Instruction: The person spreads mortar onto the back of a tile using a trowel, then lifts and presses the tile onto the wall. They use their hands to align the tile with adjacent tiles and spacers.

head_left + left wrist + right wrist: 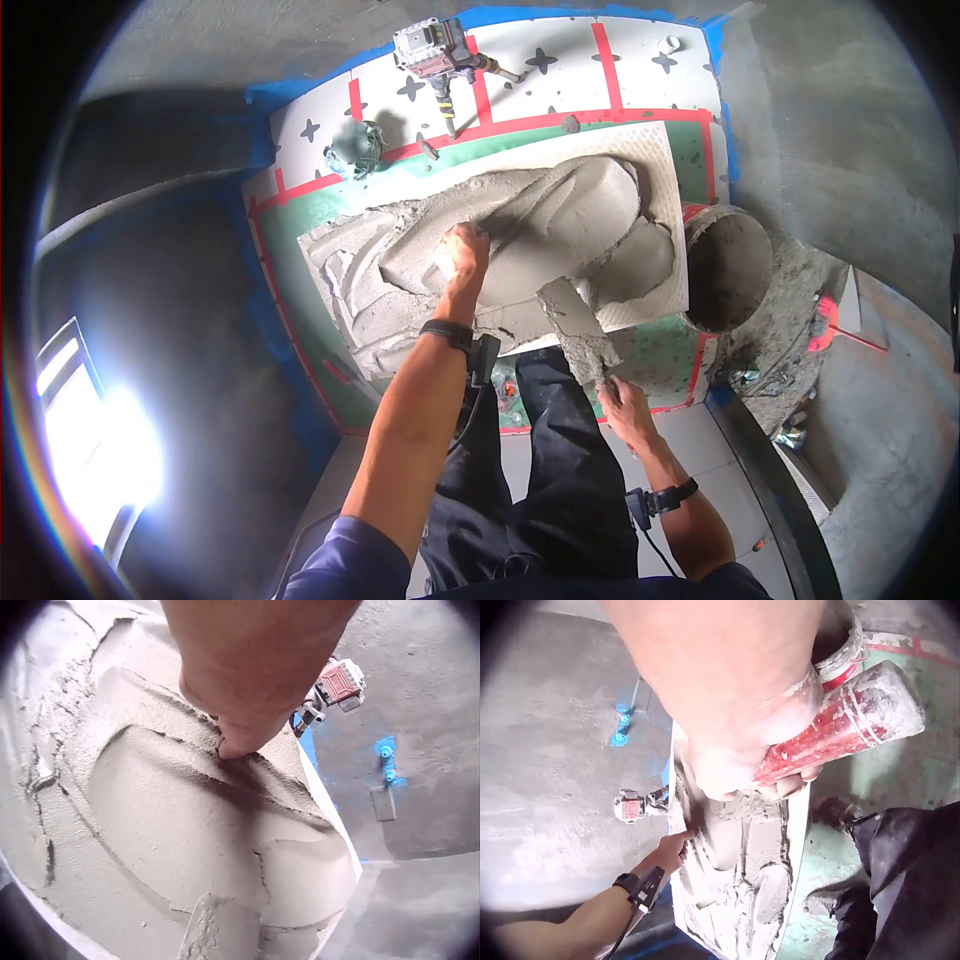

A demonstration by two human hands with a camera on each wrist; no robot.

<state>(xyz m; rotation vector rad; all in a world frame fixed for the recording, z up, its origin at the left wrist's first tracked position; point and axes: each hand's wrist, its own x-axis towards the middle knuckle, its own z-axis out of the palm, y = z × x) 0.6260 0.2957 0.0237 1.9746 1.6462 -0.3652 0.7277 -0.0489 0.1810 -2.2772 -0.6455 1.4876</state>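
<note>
Grey wet mortar (560, 230) lies in thick swirls over a large pale tile with a textured surface (668, 285). My right hand (627, 412) grips a trowel by its red, mortar-smeared handle (832, 735). The trowel's flat blade (575, 315), coated in mortar, reaches over the tile's near edge. Over the middle of the mortar, my left hand (464, 252) reaches down with bent fingers, fingertips right at the surface. In the left wrist view the left hand (240, 735) hides most of its own fingers, and I cannot tell whether they pinch anything.
A mortar-stained bucket (735, 268) stands right of the tile. Beyond the tile are a work light on legs (432, 48), a teal plastic-wrapped bundle (354, 150) and a small white cup (669, 45). A red-handled tool (345, 375) lies near the left edge; a red dustpan (823, 322) is at right.
</note>
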